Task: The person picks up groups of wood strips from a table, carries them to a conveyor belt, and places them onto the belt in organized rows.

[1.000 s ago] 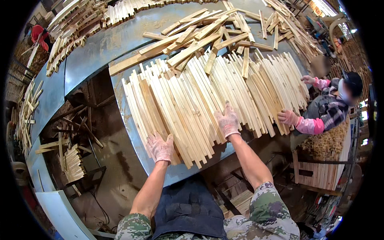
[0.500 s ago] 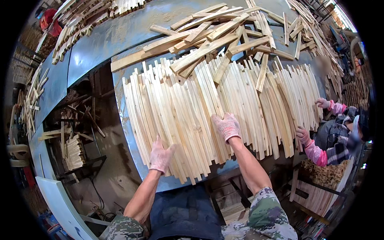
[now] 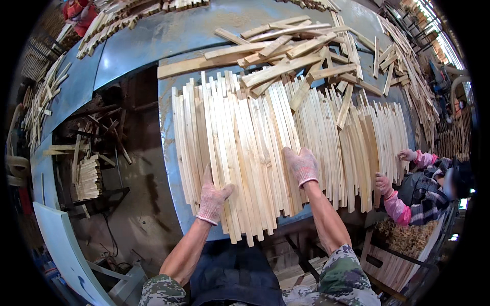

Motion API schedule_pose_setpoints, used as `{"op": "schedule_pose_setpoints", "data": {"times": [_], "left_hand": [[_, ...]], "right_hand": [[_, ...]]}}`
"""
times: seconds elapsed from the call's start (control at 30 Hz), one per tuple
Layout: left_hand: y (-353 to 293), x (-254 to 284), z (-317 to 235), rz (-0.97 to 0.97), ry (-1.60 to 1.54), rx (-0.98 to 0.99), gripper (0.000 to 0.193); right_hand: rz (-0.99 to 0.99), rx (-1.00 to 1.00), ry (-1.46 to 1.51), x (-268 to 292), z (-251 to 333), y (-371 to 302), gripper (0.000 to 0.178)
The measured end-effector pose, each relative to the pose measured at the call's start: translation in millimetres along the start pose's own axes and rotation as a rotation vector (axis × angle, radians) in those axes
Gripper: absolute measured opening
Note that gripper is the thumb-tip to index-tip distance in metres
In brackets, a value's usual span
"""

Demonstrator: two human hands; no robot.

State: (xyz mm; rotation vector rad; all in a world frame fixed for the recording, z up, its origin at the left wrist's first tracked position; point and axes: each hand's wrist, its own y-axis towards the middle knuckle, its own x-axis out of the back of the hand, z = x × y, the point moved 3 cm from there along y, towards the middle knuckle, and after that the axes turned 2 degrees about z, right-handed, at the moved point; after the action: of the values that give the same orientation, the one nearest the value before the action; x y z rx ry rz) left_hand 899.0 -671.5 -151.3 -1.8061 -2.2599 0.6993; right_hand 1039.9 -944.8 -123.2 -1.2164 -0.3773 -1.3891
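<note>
Long pale wooden strips (image 3: 250,148) lie side by side in a wide row on a blue-topped table (image 3: 166,117). My left hand (image 3: 212,200), in a pinkish-white knit glove, grips the left side of a batch of these strips near their close ends. Its index finger lies along the batch's edge and the thumb rests over the top. The other side of the batch is pressed by my gloved right hand (image 3: 302,166), farther up the strips, its fingertips partly hidden among them. Between my hands the batch sits slightly proud of the strips at its left.
A pile of loose boards (image 3: 286,56) overlaps the row's far ends. At the right, a co-worker's gloved hands (image 3: 384,184) touch the same row. A gap in the tables at the left shows a small stack (image 3: 88,178) below. More strips (image 3: 48,99) lie on the left table.
The view has shifted, so the scene sits farther right and lower. My left fingers have closed in on the batch's edge, and the batch now stands out from the strips at its left.
</note>
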Motion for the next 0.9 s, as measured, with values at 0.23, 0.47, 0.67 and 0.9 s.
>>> {"op": "schedule_pose_setpoints", "data": {"times": [0.23, 0.47, 0.67, 0.9], "left_hand": [[-100.1, 61.7, -39.1, -0.125, 0.113, -0.085, 0.094], [-235.3, 174.0, -56.2, -0.336, -0.008, -0.201, 0.099], [-376.0, 298.2, -47.8, -0.54, -0.135, -0.444, 0.095], [-570.8, 416.0, -31.4, -0.975, -0.018, -0.557, 0.089]], "right_hand": [[0.084, 0.087, 0.035, -34.5, 18.0, -84.8, 0.077], [0.136, 0.301, -0.002, -103.1, 102.1, -204.9, 0.081], [0.132, 0.658, 0.022, -165.5, 207.8, -357.6, 0.077], [0.286, 0.974, -0.012, -259.8, 312.8, -569.6, 0.065]]}}
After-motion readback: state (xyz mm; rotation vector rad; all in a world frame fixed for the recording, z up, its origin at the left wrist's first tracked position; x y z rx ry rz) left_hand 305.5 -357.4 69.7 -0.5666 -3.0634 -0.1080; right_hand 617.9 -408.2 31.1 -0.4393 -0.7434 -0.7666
